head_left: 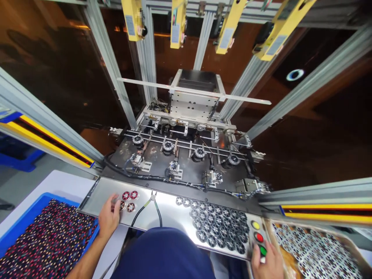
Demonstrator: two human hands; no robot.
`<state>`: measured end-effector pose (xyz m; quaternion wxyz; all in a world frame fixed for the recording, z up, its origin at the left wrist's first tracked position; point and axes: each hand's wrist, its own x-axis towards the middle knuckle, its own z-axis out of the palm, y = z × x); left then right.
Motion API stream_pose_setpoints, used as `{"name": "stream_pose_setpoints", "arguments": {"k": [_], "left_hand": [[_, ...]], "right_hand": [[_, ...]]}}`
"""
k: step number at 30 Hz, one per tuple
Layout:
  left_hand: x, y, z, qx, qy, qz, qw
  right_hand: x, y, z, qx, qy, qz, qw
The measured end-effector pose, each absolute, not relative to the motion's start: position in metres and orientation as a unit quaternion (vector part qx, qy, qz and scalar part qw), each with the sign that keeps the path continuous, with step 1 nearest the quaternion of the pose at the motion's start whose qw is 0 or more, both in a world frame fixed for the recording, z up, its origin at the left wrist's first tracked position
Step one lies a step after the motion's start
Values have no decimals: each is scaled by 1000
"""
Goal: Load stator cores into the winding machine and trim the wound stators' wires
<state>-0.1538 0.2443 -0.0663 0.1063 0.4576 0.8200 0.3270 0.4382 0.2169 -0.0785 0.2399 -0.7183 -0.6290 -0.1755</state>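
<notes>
At the left end of the metal tray, my left hand has its thumb and fingers curled together. A small greyish shape shows between them, too blurred to name. Right beside the fingertips lie several small round parts with red and brown centres. A pair of cutting pliers with dark handles lies open to their right. My right hand rests at the button panel, thumb and fingers apart around the green button. A red button and a yellow button sit above it.
Rows of black-and-silver round parts cover the tray's right half. Behind stands a machine with several round fixtures. A blue bin of small parts is at left, a box of metal parts at right. Yellow light bars flank the frame.
</notes>
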Motion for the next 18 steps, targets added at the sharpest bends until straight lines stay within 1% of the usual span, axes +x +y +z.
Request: {"name": "stream_pose_setpoints", "arguments": {"k": [2,7,18], "left_hand": [[-153,245,-69,466,818,323,90],[-151,247,-72,480,817,314,57],[-151,247,-75,506,805,307,25]], "right_hand": [[438,224,-80,-727,-622,-166,240],[442,230,-90,-726,-636,-161,208],[446,231,-92,-716,-649,-173,188]]}}
